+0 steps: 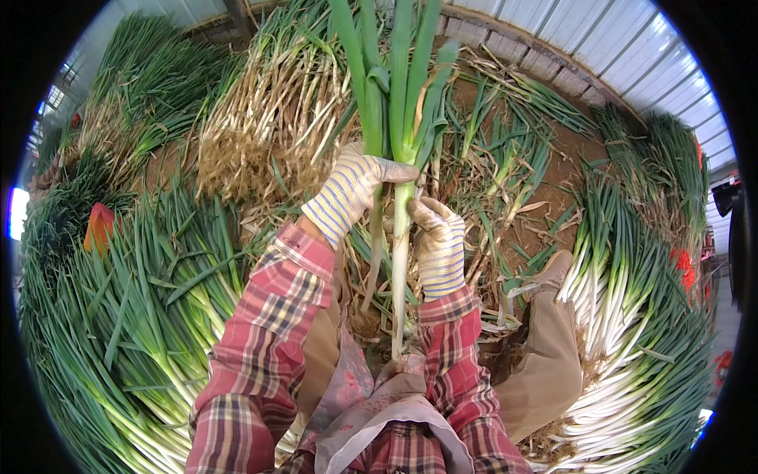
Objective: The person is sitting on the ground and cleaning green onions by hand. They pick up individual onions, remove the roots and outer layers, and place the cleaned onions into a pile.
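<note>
Two large green onions stand upright before me, leaves pointing away and roots towards my lap. My left hand [355,186], in a striped knit glove, grips them where the leaves fan out, its thumb across the front green onion [401,255]. The other green onion [375,255] hangs behind and to the left, its stem browner. My right hand [438,237], gloved alike, has its thumb and fingertips against the front stem, just below my left thumb. The front stem is pale and smooth, with its root end near the apron [349,379].
Cleaned green onions with white stems [604,332] lie at right, and more green onions [160,332] at left. Unpeeled ones with brown roots [266,118] are heaped ahead. Stripped leaves [503,160] litter the soil. A corrugated metal wall [580,29] stands behind.
</note>
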Demonstrator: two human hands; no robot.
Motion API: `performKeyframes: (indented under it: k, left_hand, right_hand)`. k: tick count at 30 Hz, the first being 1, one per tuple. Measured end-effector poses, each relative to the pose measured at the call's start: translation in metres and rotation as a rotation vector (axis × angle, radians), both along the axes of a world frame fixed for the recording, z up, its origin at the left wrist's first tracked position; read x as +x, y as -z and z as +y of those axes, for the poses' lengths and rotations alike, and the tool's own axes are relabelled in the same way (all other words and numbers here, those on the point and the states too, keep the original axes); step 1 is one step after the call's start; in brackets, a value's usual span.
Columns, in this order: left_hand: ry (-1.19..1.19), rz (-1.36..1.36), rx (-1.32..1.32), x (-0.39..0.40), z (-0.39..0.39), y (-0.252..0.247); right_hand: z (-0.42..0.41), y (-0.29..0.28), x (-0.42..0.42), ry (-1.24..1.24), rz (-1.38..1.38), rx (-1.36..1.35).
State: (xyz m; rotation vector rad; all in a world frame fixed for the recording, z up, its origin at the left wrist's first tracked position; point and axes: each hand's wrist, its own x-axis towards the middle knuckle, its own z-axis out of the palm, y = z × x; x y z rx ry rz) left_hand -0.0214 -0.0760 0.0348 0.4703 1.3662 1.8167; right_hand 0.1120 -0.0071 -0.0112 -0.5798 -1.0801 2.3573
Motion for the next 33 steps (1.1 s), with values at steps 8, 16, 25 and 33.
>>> performKeyframes:
  k: [8, 16, 25, 33]
  left_hand:
    - [-0.041, 0.134, -0.01, 0.001, -0.001, 0.002]
    - [-0.316, 0.168, -0.138, -0.041, -0.017, 0.013]
    - [-0.707, 0.297, -0.17, -0.122, -0.12, 0.007]
    - [-0.772, 0.26, -0.317, -0.122, -0.114, 0.011]
  right_hand:
    - [0.013, 0.023, -0.002, -0.047, -0.476, 0.44]
    - [0.004, 0.07, 0.022, -0.564, -1.236, 1.186]
    - [0.032, 0.168, 0.208, -0.788, -1.809, 1.026]
    - [0.085, 0.189, 0.189, -0.454, -1.029, 0.682]
